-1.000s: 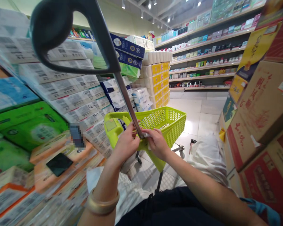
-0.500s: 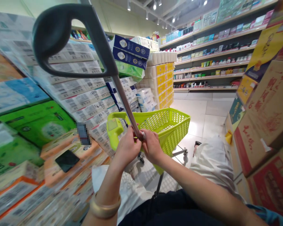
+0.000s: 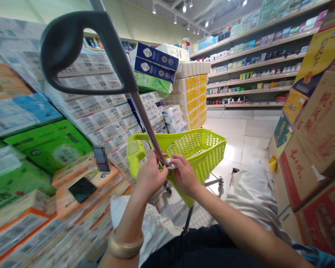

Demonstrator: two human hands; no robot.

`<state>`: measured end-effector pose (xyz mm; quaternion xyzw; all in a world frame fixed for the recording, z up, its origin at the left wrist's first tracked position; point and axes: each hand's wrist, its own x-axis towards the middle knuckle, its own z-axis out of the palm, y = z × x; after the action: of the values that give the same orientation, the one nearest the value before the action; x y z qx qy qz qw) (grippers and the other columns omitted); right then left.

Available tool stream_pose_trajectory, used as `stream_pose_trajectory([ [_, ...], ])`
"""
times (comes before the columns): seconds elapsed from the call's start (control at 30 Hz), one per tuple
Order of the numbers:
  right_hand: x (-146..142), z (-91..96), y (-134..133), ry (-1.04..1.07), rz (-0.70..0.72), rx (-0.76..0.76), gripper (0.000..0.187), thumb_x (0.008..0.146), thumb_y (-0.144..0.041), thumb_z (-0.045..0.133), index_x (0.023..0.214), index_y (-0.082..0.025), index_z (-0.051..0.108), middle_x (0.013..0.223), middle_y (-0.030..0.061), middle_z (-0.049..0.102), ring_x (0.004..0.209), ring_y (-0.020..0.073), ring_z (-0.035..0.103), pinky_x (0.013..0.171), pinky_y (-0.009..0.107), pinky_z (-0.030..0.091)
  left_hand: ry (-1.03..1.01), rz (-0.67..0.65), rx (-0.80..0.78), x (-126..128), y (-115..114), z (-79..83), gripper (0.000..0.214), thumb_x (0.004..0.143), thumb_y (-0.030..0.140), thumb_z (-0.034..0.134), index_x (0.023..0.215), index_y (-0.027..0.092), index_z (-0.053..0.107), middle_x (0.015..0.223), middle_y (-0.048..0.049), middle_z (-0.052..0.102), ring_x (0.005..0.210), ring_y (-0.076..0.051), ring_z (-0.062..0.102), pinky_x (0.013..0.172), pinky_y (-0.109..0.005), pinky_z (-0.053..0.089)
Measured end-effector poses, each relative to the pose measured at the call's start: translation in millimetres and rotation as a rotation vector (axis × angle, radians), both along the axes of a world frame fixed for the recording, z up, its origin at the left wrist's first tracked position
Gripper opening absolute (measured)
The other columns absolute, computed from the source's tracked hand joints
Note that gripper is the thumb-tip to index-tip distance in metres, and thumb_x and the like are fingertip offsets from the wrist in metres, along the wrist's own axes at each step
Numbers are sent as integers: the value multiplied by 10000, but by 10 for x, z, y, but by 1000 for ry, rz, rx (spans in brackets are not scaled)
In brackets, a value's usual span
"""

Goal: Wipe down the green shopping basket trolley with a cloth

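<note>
A metal tube (image 3: pixel 148 121) with a dark grey loop handle (image 3: pixel 115 56) slants up and left in front of me. My left hand (image 3: pixel 150 173) is closed around the tube's lower part. Beside it, my right hand (image 3: pixel 185 175) pinches a small crumpled white wipe (image 3: pixel 172 164) close against the tube; its fingers partly cover the wipe. Just behind both hands stands a lime green shopping cart (image 3: pixel 209 156) with a perforated basket and a green handle (image 3: pixel 134 160) at its left end.
Stacked tissue packs (image 3: pixel 100 123) rise on the left. A dark flat object (image 3: pixel 82 189) lies on an orange pack. Cardboard cartons (image 3: pixel 321 123) are piled on the right. Shelves of small goods (image 3: pixel 254 74) line the back, beyond the tiled floor (image 3: pixel 248 128).
My right hand has shifted slightly right, away from the tube, and more of the white wipe shows. My left hand keeps its hold on the tube.
</note>
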<state>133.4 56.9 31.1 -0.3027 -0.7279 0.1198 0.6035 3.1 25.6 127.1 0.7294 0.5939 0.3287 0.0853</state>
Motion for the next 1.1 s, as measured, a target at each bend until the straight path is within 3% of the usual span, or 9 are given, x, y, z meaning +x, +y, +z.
stream_pose_trajectory([
  [0.13,63,-49,-26,-24,-93,-44,295,855,-130,450,1069,-233,623,1141,91,573,1098,220,545,955,401,438,41,39,-18,22,-46,22,442,775,300,616,1159,243,405,1061,-50,712,963,-238,685,834,-373,520],
  [0.27,69,-63,-100,-40,-44,-13,376,829,-112,446,1158,-239,577,1167,80,596,1178,226,512,1013,415,401,113,99,-27,68,-98,36,511,763,358,645,1190,231,395,1021,-57,719,946,-256,691,781,-353,514],
  [0.4,61,-56,-195,6,-25,-26,481,783,-128,461,1258,-197,470,1231,113,565,1236,244,476,1049,439,382,259,255,-66,133,-166,27,629,758,401,655,1264,172,357,958,-105,720,924,-308,688,753,-370,495],
  [0.57,114,-5,-277,2,28,-42,453,810,-174,468,1261,-209,454,1239,106,571,1249,250,476,1058,452,376,336,341,-37,132,-227,-40,677,747,405,670,1292,157,356,901,-101,716,884,-298,692,752,-358,483],
  [0.67,142,84,-326,2,-37,-22,479,844,-253,518,1310,-219,410,1361,122,487,1367,292,342,1103,512,304,357,349,-3,98,-252,-60,683,741,397,674,1300,168,355,892,-88,715,868,-290,694,735,-345,481],
  [0.73,154,185,-360,-22,-110,10,510,833,-294,569,1317,-240,417,1479,118,352,1432,336,195,1122,568,229,381,350,4,79,-262,-57,706,741,392,670,1319,160,338,889,-96,717,856,-294,696,708,-340,480],
  [0.87,158,436,-413,-126,-196,97,512,768,-327,684,1256,-340,530,1580,13,116,1448,411,-32,1122,641,100,444,385,-43,50,-261,-47,761,767,414,628,1366,98,281,873,-145,721,829,-320,700,670,-354,477],
  [0.97,132,564,-434,-179,-213,124,415,751,-344,725,1148,-398,621,1546,-40,206,1446,408,-56,1122,654,70,469,377,-56,35,-257,-56,773,793,427,587,1387,64,251,857,-163,721,809,-331,700,673,-374,481],
  [1.1,86,598,-444,-197,-169,105,215,786,-319,705,984,-403,692,1484,-48,341,1450,385,39,1116,663,67,485,360,-44,31,-272,-66,755,802,390,567,1389,42,244,857,-167,713,830,-335,698,690,-376,486],
])
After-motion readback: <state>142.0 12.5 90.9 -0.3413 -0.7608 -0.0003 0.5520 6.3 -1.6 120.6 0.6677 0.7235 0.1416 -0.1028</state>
